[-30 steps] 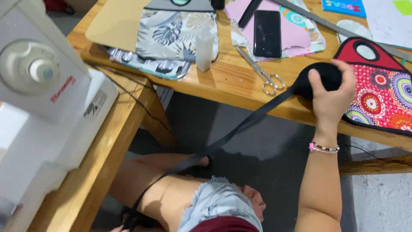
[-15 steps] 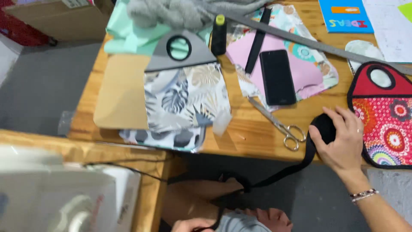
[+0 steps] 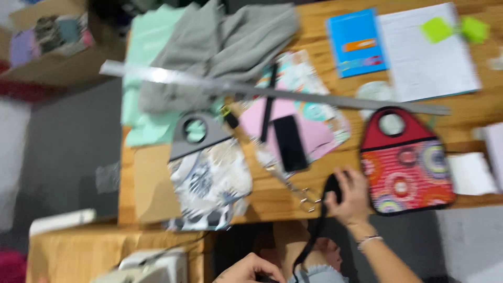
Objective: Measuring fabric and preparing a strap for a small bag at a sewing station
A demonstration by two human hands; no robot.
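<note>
My right hand (image 3: 352,198) rests on a black roll of strap (image 3: 332,187) at the table's near edge. The black strap (image 3: 310,243) runs from the roll down toward my lap. My left hand (image 3: 246,270) is low at the frame's bottom, fingers curled near the strap's lower end; whether it grips the strap is hidden by blur. Scissors (image 3: 298,189) lie just left of the roll. A red patterned bag (image 3: 406,165) lies right of my right hand.
A leaf-print bag with a grey handle (image 3: 207,175), a black phone (image 3: 291,142), a long metal ruler (image 3: 272,90), grey cloth (image 3: 220,47), a blue booklet (image 3: 356,42) and an open notebook (image 3: 427,52) cover the wooden table (image 3: 272,202). A white sewing machine (image 3: 149,264) sits bottom left.
The view has swung up and over the table. My right hand stays on the black roll. My left hand has come into view at the bottom.
</note>
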